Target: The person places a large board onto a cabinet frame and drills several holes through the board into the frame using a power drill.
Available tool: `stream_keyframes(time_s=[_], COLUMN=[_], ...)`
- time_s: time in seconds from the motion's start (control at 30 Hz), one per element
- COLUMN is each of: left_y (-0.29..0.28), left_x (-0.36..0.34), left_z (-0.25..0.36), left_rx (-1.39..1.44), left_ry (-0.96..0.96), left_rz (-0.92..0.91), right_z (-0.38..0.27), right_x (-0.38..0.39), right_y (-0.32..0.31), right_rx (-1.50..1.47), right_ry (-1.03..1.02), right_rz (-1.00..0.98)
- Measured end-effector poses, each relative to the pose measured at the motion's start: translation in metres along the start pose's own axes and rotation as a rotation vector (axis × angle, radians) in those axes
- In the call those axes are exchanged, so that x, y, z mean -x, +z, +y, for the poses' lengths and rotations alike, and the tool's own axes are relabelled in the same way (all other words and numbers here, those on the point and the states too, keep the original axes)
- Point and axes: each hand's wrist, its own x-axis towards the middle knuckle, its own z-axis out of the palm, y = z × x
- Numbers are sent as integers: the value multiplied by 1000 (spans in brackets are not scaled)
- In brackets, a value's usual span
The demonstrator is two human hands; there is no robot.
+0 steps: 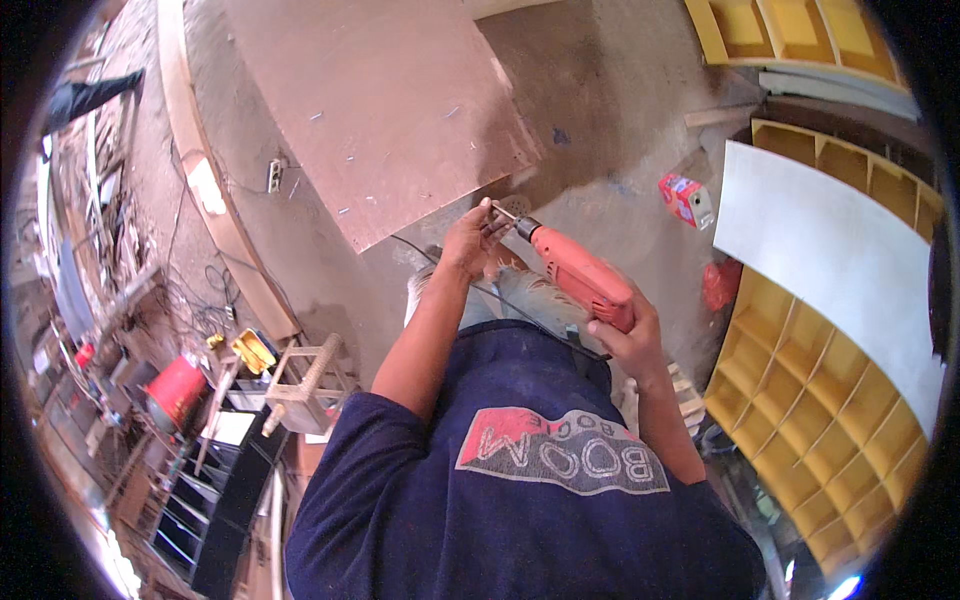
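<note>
A red-orange electric drill (580,270) with a black chuck lies across my front, its bit (506,212) pointing up and left. My right hand (637,345) is wrapped round the rear of the drill. Fingers of my left hand (468,242) are pinched at the tip of the bit. A black cord (500,297) runs across my lap below the drill. Just beyond my hands lies a large flat brown board (370,110), with several small, thin metal pieces scattered on it, too small to name.
Yellow compartment shelving (790,375) and a white panel (820,215) stand at the right, near a red-and-white container (686,200). Leftward are a long plank (235,250), a wooden stool (312,375), a red bucket (176,390), a socket block (274,176) and tangled cables.
</note>
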Motion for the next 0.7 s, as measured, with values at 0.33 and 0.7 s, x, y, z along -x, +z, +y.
stream_keyframes(time_s=[0.33, 0.7], left_y=[-31, -283], left_x=[14, 142], left_z=[-81, -230], left_rx=[-283, -1742], left_ry=[359, 217], left_rz=[-79, 358], right_z=[5, -25], right_x=[85, 198], right_y=[-44, -103], right_rx=[42, 84], right_ry=[170, -190], right_rz=[-22, 71])
